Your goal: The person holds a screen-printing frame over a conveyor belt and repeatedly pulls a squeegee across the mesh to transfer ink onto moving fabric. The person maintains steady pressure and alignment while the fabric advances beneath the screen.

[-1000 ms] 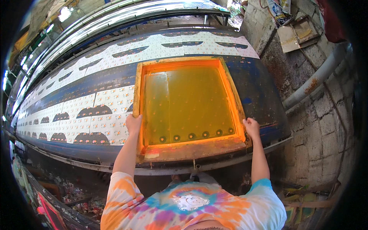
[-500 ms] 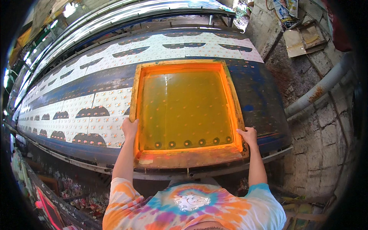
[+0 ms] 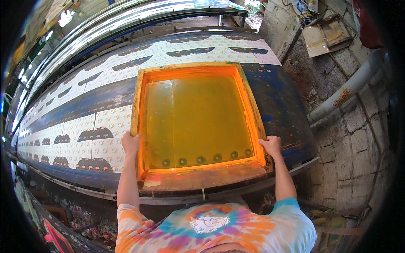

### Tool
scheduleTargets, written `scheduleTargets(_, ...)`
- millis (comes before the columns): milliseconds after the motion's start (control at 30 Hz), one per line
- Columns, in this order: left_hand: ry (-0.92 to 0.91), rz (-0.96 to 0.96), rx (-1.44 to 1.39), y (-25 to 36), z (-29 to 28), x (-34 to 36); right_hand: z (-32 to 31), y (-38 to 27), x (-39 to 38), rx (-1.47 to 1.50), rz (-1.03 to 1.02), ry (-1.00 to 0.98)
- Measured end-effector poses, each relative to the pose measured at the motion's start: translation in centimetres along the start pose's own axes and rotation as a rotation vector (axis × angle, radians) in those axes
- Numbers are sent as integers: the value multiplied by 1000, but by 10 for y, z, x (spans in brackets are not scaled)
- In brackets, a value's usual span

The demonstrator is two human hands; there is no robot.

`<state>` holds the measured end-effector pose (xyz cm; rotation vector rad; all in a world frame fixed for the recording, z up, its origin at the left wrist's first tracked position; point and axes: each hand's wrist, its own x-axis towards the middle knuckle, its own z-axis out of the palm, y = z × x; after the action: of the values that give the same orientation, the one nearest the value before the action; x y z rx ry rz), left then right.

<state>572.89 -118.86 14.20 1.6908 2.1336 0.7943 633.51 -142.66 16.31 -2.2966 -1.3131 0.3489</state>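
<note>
Clock directions run from the screen's middle. Nearest, at six o'clock, is a tie-dyed shirt (image 3: 211, 225). At eight, the left hand (image 3: 130, 142) has its grip clamped on one side rail of the framed screen (image 3: 198, 122); at four, the right hand (image 3: 271, 146) has its grip clamped on the opposite rail. The screen is over the counter (image 3: 278, 105); whether it touches, I cannot tell. Its wood is worn and stained, bright orange along the inner walls, browner on the near rail. The mesh is translucent olive-yellow, with six dark rings along its six o'clock edge. White patterned sheets (image 3: 114, 118) with dark half-round patches run toward nine; farther, just before three, slants a rusty grey pipe (image 3: 346, 95).
</note>
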Motion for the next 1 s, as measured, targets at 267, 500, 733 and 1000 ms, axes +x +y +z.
scheduleTargets(267,14,69,-112,98,27,-34,-106,45,22,-85,-26,80)
scheduleTargets(500,-22,39,-84,227,70,-146,-197,188,33,-13,-62,145)
scheduleTargets(733,13,7,-31,323,119,-248,-282,306,70,-23,-106,128)
scheduleTargets(1000,82,-73,-28,343,158,-293,-312,348,134,-77,-154,37)
